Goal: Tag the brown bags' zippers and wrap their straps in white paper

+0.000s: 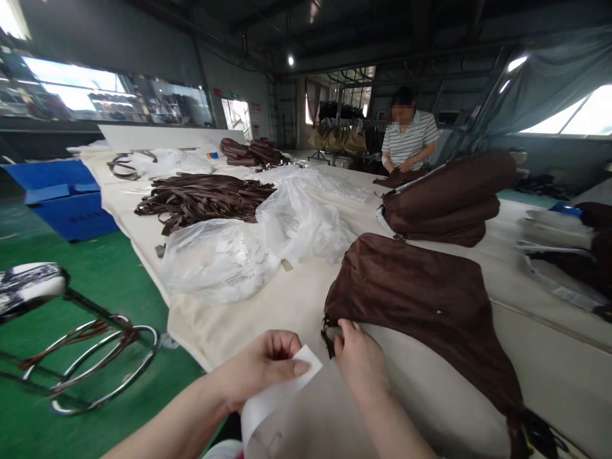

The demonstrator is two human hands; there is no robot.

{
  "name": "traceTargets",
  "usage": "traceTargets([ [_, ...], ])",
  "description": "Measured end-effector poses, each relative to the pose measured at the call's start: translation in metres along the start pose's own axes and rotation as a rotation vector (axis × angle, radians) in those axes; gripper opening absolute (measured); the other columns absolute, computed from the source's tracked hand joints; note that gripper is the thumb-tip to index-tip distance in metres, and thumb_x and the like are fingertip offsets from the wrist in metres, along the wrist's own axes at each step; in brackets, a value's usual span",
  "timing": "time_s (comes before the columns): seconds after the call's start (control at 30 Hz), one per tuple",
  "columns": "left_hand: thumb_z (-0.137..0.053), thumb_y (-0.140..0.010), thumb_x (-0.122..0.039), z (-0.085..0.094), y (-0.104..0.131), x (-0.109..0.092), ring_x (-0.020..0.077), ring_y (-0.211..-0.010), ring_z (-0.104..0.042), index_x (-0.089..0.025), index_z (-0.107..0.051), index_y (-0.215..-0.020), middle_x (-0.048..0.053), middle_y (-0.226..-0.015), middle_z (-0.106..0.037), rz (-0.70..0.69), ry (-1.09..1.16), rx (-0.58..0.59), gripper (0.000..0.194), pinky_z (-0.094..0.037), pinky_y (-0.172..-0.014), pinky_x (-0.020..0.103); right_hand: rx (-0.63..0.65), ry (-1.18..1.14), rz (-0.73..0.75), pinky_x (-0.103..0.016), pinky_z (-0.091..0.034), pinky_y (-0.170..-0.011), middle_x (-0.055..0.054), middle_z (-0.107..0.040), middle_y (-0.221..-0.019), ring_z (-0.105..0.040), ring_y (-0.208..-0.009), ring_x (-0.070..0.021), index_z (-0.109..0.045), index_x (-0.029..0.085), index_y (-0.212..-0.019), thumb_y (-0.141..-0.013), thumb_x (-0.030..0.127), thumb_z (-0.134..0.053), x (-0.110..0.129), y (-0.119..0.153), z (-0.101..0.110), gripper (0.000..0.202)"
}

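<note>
The left hand [268, 370] has its grip pinched on a white strip [276, 398]. The right hand [361, 360] touches the near left corner of a brown handbag [411, 290] lying on the bench [234, 326]; whether that grip is closed, I cannot tell. Farther off lie clear plastic bags [217, 258], left, and stacked brown bags [444, 201], right.

bag [411, 287] matt, suede-like; strip [275, 398] smooth, papery; plastic sacks [220, 261] glossy.
</note>
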State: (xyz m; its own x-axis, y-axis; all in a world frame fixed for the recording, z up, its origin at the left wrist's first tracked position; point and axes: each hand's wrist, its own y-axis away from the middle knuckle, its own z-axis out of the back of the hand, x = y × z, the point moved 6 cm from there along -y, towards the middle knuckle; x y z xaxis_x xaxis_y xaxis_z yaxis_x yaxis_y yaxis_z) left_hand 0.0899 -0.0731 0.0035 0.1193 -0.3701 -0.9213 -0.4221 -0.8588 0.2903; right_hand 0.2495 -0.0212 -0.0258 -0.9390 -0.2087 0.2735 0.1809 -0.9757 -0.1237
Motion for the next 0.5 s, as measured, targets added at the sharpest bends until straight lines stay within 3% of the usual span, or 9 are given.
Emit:
traceTargets([
  [0.1, -0.086, -0.054, -0.043, -0.008, 0.012, -0.001, 0.0051, -0.034, -0.039, -0.013, -0.056, -0.063, -0.003, -0.045, -0.05, 0.08, 0.262, 0.311, 0.044, -0.025, -0.032, 0.016, 0.023, 0.014, -0.01, -0.029, -0.044, -0.069, -0.01, -0.067, -0.107, -0.067, -0.089, -0.0215, -0.055, 0.019, -0.12, -0.091, 0.017, -0.047, -0.002, -0.003, -0.006, 0.03],
  [0.17, -0.088, -0.048, -0.046, -0.011, 0.019, -0.005, 0.0056, -0.031, -0.037, -0.013, -0.055, -0.058, -0.002, -0.042, -0.048, 0.077, 0.305, 0.434, 0.048, -0.023, -0.03, 0.018, 0.035, 0.014, -0.017, -0.029, -0.043, -0.071, -0.011, -0.066, -0.108, -0.067, -0.091, -0.0218, -0.051, 0.018, -0.126, -0.09, 0.016, -0.047, -0.004, -0.005, -0.007, 0.036],
  [0.23, -0.089, -0.049, -0.044, -0.009, 0.016, -0.006, 0.0048, -0.037, -0.04, -0.012, -0.056, -0.06, -0.002, -0.048, -0.052, 0.054, 0.207, 0.378, 0.047, -0.026, -0.034, 0.016, 0.044, 0.005, -0.026, -0.029, -0.042, -0.07, -0.01, -0.066, -0.103, -0.066, -0.089, -0.0218, -0.052, 0.02, -0.123, -0.089, 0.017, -0.047, -0.006, -0.006, -0.006, 0.034],
  [0.37, -0.081, -0.068, -0.041, -0.008, -0.012, -0.004, 0.0048, -0.054, -0.044, -0.012, -0.057, -0.07, -0.002, -0.063, -0.055, -0.068, -0.158, 0.129, 0.038, -0.032, -0.047, 0.014, 0.024, 0.012, -0.024, -0.029, -0.041, -0.068, -0.007, -0.06, -0.1, -0.064, -0.086, -0.021, -0.06, 0.023, -0.099, -0.087, 0.02, -0.051, -0.007, -0.007, 0.002, 0.016],
  [0.5, -0.072, -0.076, -0.047, -0.007, -0.04, 0.007, 0.0071, -0.06, -0.046, -0.013, -0.054, -0.075, -0.002, -0.068, -0.054, -0.159, -0.321, 0.039, 0.039, -0.035, -0.053, 0.017, -0.009, 0.007, -0.001, -0.029, -0.041, -0.071, -0.008, -0.058, -0.1, -0.062, -0.089, -0.0206, -0.063, 0.021, -0.092, -0.086, 0.018, -0.051, -0.006, -0.007, 0.007, 0.015],
])
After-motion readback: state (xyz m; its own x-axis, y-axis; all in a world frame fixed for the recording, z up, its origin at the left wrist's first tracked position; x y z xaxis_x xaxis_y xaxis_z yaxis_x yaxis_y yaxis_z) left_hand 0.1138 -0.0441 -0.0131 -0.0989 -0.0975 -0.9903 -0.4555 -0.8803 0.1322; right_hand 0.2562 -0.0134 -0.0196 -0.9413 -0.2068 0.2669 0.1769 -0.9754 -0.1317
